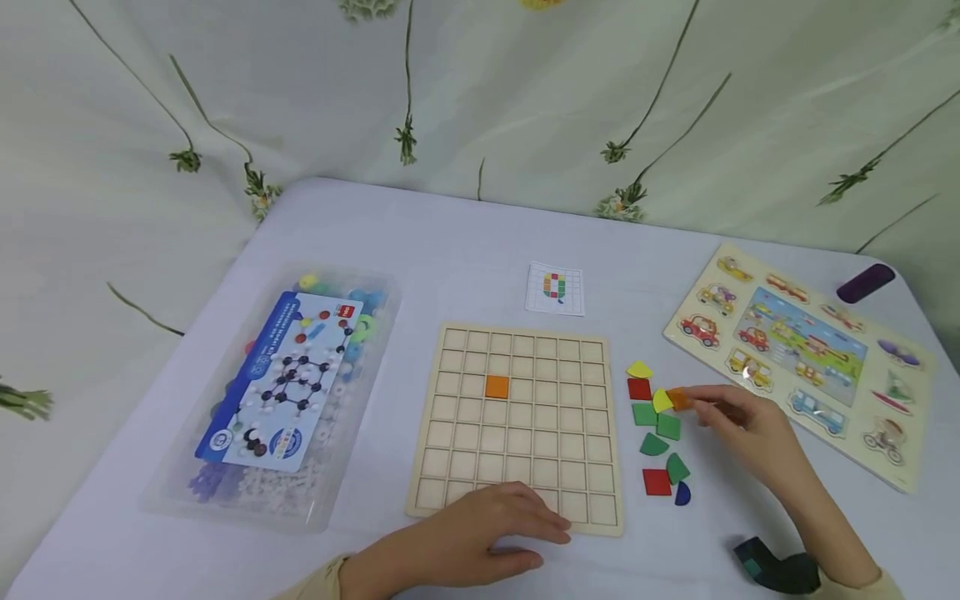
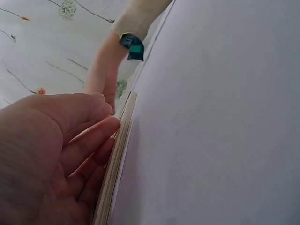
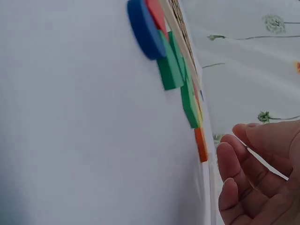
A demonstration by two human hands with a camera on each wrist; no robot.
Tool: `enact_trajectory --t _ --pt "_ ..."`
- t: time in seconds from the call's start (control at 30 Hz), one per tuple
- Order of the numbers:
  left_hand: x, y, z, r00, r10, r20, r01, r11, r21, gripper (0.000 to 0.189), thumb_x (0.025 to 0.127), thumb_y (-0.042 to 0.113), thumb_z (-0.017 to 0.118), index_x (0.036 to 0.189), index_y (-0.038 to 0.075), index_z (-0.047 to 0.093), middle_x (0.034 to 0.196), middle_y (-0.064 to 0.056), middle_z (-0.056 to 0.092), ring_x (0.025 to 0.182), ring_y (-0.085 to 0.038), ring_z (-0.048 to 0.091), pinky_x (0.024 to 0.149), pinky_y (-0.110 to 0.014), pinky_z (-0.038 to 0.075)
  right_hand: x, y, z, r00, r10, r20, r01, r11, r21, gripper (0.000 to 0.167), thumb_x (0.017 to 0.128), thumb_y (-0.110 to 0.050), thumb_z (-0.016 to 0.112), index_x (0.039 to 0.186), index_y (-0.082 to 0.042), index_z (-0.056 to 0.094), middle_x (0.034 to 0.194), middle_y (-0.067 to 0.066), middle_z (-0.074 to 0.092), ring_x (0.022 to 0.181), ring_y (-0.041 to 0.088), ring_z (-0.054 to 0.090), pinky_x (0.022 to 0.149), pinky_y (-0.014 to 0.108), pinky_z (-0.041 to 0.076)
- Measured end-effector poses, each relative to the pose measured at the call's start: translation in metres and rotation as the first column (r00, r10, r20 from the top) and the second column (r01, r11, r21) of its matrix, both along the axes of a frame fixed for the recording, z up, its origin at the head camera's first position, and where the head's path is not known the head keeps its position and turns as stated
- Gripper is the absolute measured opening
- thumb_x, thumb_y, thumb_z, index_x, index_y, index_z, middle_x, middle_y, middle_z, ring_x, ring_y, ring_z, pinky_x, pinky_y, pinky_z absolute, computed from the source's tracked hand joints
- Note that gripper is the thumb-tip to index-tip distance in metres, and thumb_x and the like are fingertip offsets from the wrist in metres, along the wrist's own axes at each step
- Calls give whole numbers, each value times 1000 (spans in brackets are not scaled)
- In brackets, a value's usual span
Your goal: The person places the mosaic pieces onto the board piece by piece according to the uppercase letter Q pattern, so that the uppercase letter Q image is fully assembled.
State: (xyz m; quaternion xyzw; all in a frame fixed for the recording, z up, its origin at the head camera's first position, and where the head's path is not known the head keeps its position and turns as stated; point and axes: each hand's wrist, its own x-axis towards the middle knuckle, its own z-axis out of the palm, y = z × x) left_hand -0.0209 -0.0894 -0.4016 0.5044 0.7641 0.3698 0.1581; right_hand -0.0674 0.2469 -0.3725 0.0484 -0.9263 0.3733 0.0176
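A wooden grid board [image 1: 519,430] lies in the middle of the table, with one orange square [image 1: 497,387] in a cell of its upper left part. My left hand [image 1: 487,533] rests over the board's near edge, fingers relaxed and holding nothing. To the board's right lie loose flat pieces: red squares [image 1: 657,482], green squares [image 1: 644,414], green quarter-rounds [image 1: 654,445], yellow quarter-rounds [image 1: 639,369] and a blue half-round [image 1: 682,494]. My right hand [image 1: 742,425] reaches to another orange piece [image 1: 678,399]. In the right wrist view, its fingertips [image 3: 227,152] stand apart from that orange piece [image 3: 201,145].
A small pattern card [image 1: 554,288] lies beyond the board. At the left is a clear plastic box [image 1: 330,492] of model parts with a printed label. A vehicle puzzle board [image 1: 877,350] lies at the right, a dark purple oblong object [image 1: 866,283] behind it.
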Motion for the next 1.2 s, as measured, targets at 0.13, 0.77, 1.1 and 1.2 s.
enact_trajectory --t 0.13,0.77,1.1,1.2 --pt "1 -2 1 1000 15 11 -15 1000 -1 31 92 19 61 123 15 63 127 14 53 118 3 41 98 -16 33 3 12 -10 999 -33 7 33 999 5 24 93 -14 59 114 -3 65 102 12 63 74 10 57 64 13 48" --pt "1 -3 6 999 -21 29 21 1000 2 32 92 14 61 124 15 62 127 13 54 121 0 40 101 -19 31 -9 8 -23 998 37 -59 -31 995 93 30 83 -2 69 112 -8 68 102 6 59 71 14 48 57 16 42" --pt "1 -3 7 999 -20 32 20 1000 -2 31 92 16 60 124 15 62 127 12 54 122 -1 40 101 -20 31 -8 6 -23 996 13 -92 0 990 139 28 79 -1 73 106 -6 69 91 6 56 69 17 46 54 18 39" --pt "1 -3 7 999 -21 42 21 1000 2 31 92 16 61 124 15 62 127 12 54 122 -1 40 101 -20 31 -7 7 -23 996 12 -87 0 991 137 27 80 -2 73 106 -6 67 90 5 59 69 17 47 56 17 40"
